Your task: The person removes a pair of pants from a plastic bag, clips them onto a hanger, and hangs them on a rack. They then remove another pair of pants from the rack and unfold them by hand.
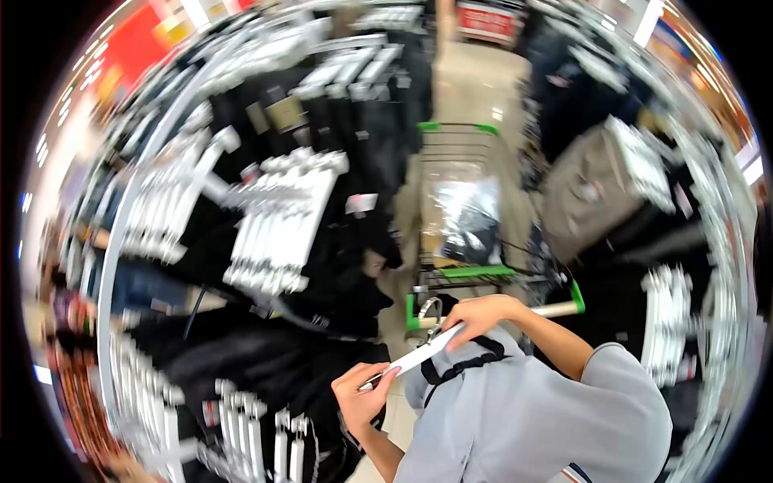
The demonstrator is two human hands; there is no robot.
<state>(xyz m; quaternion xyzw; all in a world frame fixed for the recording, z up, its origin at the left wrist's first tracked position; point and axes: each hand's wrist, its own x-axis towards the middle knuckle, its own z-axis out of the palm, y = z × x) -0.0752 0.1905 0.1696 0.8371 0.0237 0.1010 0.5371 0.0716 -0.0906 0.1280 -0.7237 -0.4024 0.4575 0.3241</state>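
Observation:
A white hanger (425,351) with a metal hook is held at a slant in front of the grey shirt I wear. My left hand (364,393) grips its lower left end, fingers closed around it. At its upper right end, my right hand (477,317) is closed on it, near the hook. Just beyond the hands is a shopping cart (477,272) with green corners and handle parts, holding a clear plastic package (469,211) with dark contents.
Racks of dark clothes on white hangers (282,217) stand on the left. More racks line the right, with a grey-brown garment (592,189) hanging there. A red sign (486,22) stands at the far end of the aisle floor (471,76). A curved metal rail (121,233) runs along the left.

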